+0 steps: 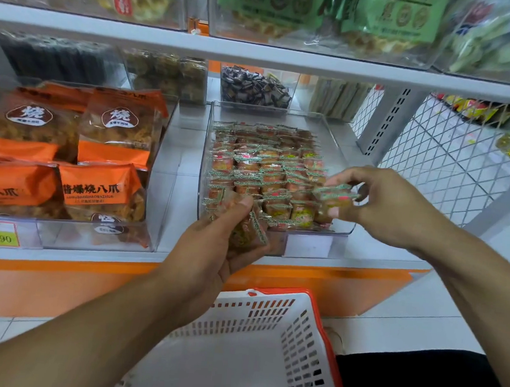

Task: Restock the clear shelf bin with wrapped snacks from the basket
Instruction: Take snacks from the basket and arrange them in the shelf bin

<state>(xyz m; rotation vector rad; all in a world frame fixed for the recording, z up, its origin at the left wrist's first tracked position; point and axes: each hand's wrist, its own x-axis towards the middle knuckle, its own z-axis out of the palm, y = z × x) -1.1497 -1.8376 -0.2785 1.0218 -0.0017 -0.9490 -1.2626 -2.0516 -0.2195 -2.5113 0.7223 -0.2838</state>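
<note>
The clear shelf bin (333, 138) stands on the lower shelf at centre and holds neat rows of small green-edged wrapped snacks (261, 169). My left hand (212, 251) grips a bunch of the same wrapped snacks (251, 229) just in front of the bin's front wall. My right hand (378, 203) pinches a few wrapped snacks (336, 196) over the bin's right front corner. The white basket (256, 318) with a red rim sits below my hands; the part of its inside that shows holds nothing.
Orange snack bags (101, 187) fill a clear bin at the left. A bin of dark wrapped candies (253, 86) stands behind. A white shelf board (258, 53) runs overhead. A wire mesh panel (452, 147) closes the shelf's right end, and an orange base (332, 282) runs below.
</note>
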